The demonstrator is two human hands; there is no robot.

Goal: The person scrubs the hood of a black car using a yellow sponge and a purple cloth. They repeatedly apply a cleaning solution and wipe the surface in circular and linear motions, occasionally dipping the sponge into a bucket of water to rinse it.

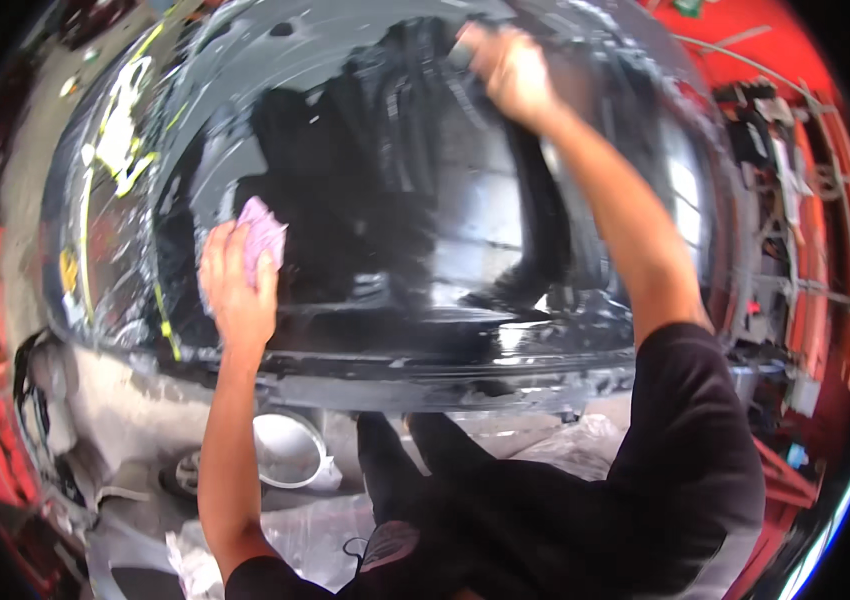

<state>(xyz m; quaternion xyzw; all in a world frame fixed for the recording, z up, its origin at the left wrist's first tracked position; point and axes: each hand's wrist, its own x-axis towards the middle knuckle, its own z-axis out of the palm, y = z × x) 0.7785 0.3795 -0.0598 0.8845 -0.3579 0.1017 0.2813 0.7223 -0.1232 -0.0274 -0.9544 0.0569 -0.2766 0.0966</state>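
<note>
A glossy black car panel [345, 220] fills the middle of the view, wet-looking and streaked, with a dull grey film over its far part. On its left side my left hand [237, 285] presses a crumpled pink cloth [264, 238] between thumb and fingers. My right arm reaches to the far side of the panel. There my right hand [520, 80] is closed around a small grey and reddish block-like pad [463, 48], which touches or nearly touches the surface. Motion blurs the pad, so its exact kind is unclear.
Clear plastic film with yellow-green tape [167, 330] covers the car's left side. Below the panel a white bucket [290, 452] stands on the floor near my legs, beside crumpled plastic sheeting [320, 535]. Red shelving with hanging items [810, 230] lines the right.
</note>
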